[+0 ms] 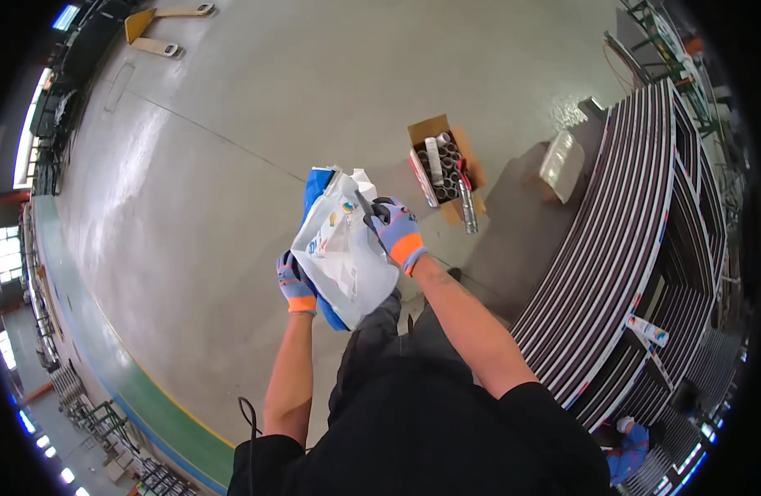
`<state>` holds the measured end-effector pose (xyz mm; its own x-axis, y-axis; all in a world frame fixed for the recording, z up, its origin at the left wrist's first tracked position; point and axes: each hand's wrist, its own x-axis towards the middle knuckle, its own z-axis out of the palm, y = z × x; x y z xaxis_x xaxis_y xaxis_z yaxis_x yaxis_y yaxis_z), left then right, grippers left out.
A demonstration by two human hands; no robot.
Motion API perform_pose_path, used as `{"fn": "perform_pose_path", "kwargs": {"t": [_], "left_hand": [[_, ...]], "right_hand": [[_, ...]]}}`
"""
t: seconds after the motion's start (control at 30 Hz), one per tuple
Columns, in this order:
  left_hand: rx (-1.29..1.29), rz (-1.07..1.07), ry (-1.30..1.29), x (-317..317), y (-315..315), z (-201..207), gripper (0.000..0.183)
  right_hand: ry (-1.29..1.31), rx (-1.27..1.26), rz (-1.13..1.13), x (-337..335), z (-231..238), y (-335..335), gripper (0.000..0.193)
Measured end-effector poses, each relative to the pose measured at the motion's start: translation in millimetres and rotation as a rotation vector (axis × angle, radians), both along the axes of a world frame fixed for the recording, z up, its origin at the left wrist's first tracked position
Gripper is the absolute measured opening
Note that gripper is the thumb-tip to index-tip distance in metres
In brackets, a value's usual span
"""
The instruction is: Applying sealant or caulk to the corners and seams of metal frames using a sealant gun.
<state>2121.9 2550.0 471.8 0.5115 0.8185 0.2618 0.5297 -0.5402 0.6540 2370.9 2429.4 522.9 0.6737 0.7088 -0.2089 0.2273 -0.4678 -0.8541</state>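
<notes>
In front of my legs I hold a crumpled white and blue plastic bag (345, 256) with coloured print on it. My left hand (296, 279), in a grey and orange work glove, grips its left edge, with the fingers partly behind the plastic. On the upper right edge, my right hand (394, 228), gloved alike, is closed on the bag. A narrow dark shape beside the right fingers is too small to make out. Beyond my right hand an open cardboard box (419, 131) on the floor contains several tubes and a caulking gun (466, 203) with a silver barrel.
Long striped profiles (595, 264) are stacked along my right side, with a white cartridge (647, 331) lying on them. A plastic-wrapped package (561, 167) sits between stack and box. Another person's blue sleeve (631, 453) shows at lower right. Far left stands a yellow pallet jack (139, 26).
</notes>
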Motion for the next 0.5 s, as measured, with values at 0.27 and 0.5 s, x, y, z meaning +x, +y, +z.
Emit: {"fn": "perform_pose_path", "kwargs": {"t": [0.27, 0.5], "left_hand": [[-0.830, 0.186, -0.545, 2.6, 80.4, 41.6, 0.050], [-0.304, 0.138, 0.460, 68.1, 95.5, -30.8, 0.057]], "right_hand": [[0.105, 0.087, 0.093, -18.3, -45.0, 97.5, 0.031], [0.162, -0.064, 0.204, 21.8, -117.5, 128.8, 0.031]]}}
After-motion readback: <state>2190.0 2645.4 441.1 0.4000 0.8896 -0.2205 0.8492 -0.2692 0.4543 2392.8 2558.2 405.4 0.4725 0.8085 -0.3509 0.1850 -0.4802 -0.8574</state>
